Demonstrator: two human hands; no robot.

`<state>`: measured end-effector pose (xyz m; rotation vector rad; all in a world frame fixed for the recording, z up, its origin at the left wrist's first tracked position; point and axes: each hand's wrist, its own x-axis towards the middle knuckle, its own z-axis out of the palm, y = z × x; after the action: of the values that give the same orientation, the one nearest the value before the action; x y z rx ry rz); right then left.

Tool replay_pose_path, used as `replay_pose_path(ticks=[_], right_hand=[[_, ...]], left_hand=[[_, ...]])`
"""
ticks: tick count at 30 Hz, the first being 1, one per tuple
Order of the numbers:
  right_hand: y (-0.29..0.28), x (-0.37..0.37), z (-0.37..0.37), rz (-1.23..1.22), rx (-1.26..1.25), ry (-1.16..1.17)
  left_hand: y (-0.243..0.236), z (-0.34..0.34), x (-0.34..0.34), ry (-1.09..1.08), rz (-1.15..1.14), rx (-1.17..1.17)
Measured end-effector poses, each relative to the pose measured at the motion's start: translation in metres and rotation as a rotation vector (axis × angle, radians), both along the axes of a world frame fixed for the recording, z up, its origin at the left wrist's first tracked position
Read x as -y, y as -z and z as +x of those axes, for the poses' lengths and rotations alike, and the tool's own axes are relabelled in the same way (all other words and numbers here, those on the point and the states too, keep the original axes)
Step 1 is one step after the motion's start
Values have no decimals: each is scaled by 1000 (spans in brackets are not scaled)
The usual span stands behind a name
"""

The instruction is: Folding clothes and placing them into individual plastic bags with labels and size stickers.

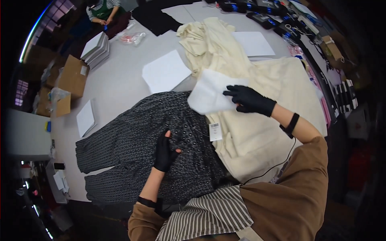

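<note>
One gloved left hand (165, 154), thumb spread, is over patterned trousers (128, 146); the right hand (251, 99) is at a white sheet (210, 92) on cream cloth (277, 90), grip indeterminate. Sheet placement appears underway; adjusting it calls for a light pinch.

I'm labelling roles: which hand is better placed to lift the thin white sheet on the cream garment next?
Probably the right hand: it overlaps the thin white sheet. The left hand is farther off, over the dark patterned fabric trousers.
</note>
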<state>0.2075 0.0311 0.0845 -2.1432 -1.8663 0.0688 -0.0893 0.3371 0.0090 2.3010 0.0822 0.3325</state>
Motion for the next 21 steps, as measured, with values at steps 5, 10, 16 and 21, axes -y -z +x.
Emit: replay_pose_path(ticks=[5, 10, 16, 21], right_hand=[[12, 101, -81, -109, -5, 184], [13, 134, -122, -89, -185, 424], [0, 66, -79, 226, -139, 427], [32, 6, -60, 76, 87, 261]], left_hand=[[-12, -2, -2, 110, 143, -57], [-19, -6, 4, 105, 201, -62], [-25, -2, 10, 94, 185, -94], [-27, -2, 8, 108, 148, -120]])
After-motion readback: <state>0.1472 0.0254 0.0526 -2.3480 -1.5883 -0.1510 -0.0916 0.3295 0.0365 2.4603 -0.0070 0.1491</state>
